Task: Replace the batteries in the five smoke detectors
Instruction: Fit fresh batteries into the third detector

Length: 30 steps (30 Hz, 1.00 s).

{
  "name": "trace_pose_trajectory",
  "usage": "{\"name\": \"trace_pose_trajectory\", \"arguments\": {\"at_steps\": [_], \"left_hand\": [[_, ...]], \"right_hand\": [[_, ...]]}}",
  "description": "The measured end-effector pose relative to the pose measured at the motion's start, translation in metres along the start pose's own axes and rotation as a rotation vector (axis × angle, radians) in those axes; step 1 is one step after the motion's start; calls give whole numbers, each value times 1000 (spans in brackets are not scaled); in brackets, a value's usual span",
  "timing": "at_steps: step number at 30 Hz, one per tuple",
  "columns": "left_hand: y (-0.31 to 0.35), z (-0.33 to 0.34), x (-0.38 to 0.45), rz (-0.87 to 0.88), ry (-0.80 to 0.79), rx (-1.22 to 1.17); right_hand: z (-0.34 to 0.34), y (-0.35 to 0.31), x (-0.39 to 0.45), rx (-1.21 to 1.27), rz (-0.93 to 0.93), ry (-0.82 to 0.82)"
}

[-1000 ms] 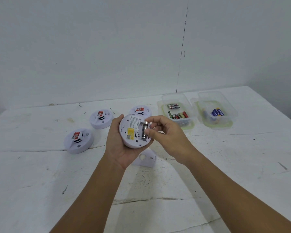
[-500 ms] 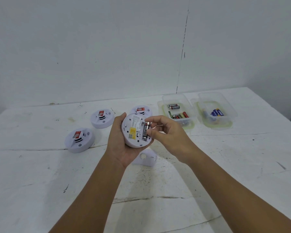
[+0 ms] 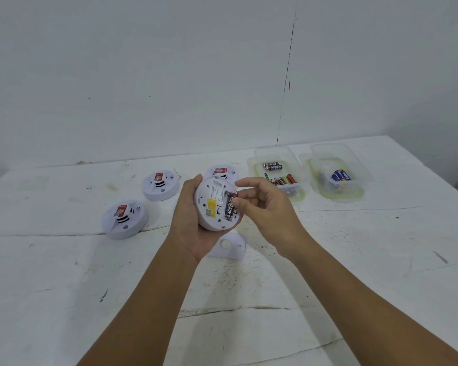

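My left hand cradles a round white smoke detector with its back facing me and a yellow label showing. A black and red battery lies in its open compartment. My right hand has its thumb and fingertips on that battery at the detector's right edge. Three more white detectors with red tags sit on the table: one at the left, one behind it and one partly hidden behind the held detector. A white cover plate lies on the table under my hands.
Two clear plastic containers stand at the back right. The nearer one holds black and red batteries. The farther one holds blue batteries. The white table is worn and cracked, with a wall right behind it.
The battery has gone from tilted up at the compartment's edge to lying flat in it. My right fingers have shifted along it. The detector has stayed in my left hand.
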State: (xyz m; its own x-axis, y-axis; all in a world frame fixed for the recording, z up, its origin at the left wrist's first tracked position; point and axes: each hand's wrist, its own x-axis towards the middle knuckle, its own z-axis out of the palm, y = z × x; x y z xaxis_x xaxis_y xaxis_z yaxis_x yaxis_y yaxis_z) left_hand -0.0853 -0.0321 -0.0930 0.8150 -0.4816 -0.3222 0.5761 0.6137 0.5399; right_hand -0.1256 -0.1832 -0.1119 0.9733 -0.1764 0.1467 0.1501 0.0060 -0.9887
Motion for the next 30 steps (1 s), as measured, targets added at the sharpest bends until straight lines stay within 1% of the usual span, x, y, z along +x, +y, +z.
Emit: {"name": "trace_pose_trajectory", "arguments": {"at_steps": [6, 10, 13, 17, 24, 30], "left_hand": [[0, 0, 3, -10, -14, -1], [1, -3, 5, -1, -12, 19], [0, -4, 6, -10, -39, 25], [-1, -4, 7, -10, -21, 37], [0, -3, 7, 11, 9, 44], [3, -2, 7, 20, 5, 75]], "right_hand": [[-1, 1, -1, -46, 19, 25], [-4, 1, -1, -68, 6, 7], [-3, 1, -2, -36, -7, 13], [-2, 5, -2, -19, -11, 36], [-4, 7, 0, -14, -10, 8], [-4, 7, 3, -20, -16, 8]]}}
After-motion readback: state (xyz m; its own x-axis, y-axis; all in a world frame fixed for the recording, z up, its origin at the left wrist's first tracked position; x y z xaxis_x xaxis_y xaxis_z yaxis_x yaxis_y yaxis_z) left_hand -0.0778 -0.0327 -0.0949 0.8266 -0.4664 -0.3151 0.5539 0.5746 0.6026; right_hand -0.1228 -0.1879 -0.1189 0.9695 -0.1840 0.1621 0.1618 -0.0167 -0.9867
